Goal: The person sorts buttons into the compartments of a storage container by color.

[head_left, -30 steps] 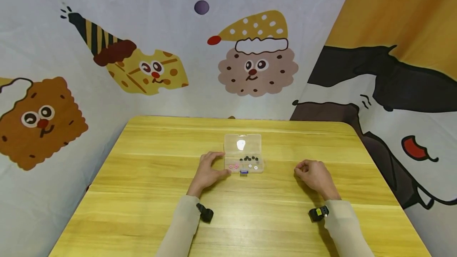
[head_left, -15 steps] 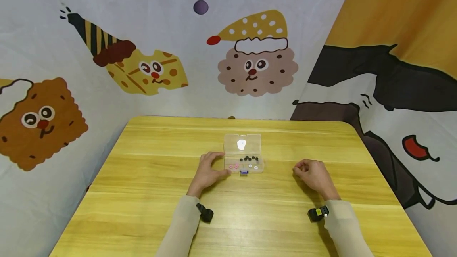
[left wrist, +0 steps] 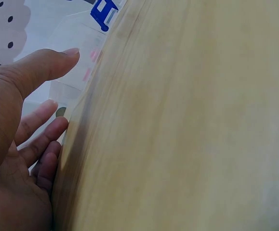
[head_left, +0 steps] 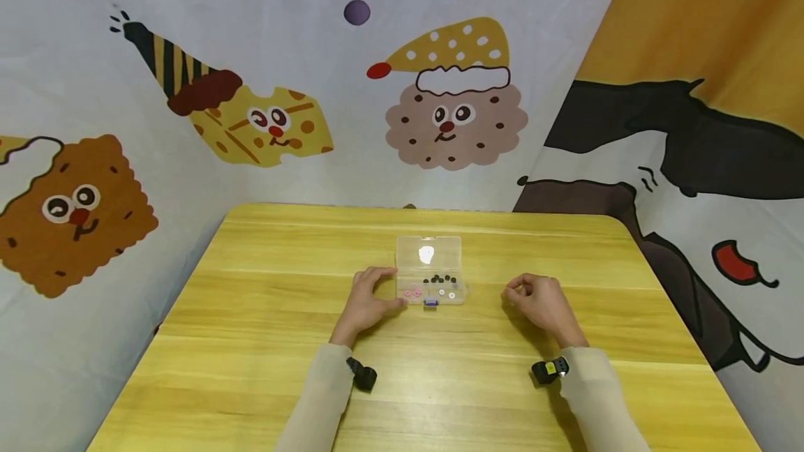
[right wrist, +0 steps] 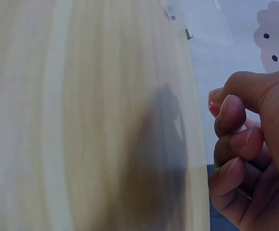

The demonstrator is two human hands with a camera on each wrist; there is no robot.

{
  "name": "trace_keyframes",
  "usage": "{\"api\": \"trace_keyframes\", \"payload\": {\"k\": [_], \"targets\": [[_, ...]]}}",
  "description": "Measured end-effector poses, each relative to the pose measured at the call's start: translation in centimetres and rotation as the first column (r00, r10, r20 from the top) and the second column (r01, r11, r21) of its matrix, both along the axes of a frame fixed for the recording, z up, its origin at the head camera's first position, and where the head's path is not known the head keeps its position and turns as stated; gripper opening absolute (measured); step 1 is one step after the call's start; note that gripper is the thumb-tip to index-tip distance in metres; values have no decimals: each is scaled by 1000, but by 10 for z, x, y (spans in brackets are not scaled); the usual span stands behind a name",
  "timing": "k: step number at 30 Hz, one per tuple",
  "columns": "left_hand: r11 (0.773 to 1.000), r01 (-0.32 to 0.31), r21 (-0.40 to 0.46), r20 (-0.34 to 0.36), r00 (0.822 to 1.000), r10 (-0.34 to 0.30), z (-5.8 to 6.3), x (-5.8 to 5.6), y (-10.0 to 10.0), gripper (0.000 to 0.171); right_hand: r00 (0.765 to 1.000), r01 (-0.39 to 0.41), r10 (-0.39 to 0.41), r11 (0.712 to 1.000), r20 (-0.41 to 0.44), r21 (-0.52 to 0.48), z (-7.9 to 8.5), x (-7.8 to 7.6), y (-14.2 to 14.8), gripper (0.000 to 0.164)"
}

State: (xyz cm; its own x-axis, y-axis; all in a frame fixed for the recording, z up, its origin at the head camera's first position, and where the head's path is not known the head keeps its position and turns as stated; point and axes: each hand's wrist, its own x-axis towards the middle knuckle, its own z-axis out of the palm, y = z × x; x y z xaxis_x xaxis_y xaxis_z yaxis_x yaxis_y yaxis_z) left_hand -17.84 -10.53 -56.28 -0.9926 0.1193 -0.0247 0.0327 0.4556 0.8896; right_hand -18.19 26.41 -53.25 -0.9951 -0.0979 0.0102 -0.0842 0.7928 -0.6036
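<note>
A small clear plastic box sits on the table with its lid raised at the back. Pink pieces lie in its front left part, white ones in the front right, and black ones along the back. At the box's left end, my left hand holds it between thumb and fingers; the thumb is at the front corner. My right hand is to the right of the box, apart from it. Its thumb and forefinger pinch a tiny red piece, mostly hidden by the fingertips.
A blue latch is on the box's front edge. The wooden table ends at a printed cloth hanging behind it. Each wrist wears a small black camera, such as the left one.
My right hand has moved left, nearer the box, and slightly away from me. The left hand and the box stay in place.
</note>
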Motion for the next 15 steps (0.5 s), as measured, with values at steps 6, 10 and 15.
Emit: {"api": "trace_keyframes", "payload": {"k": [6, 10, 15], "targets": [[1000, 4, -1, -4, 1000, -4, 0, 0, 1, 67, 1000, -8, 8, 1000, 7, -25, 3, -2, -11, 16], [1000, 0, -5, -7, 1000, 0, -3, -1, 1, 67, 1000, -12, 11, 999, -5, -47, 6, -4, -20, 16], [1000, 2, -6, -5, 1000, -2, -3, -1, 1, 67, 999, -31, 30, 997, -16, -66, 9, -7, -33, 15]]}}
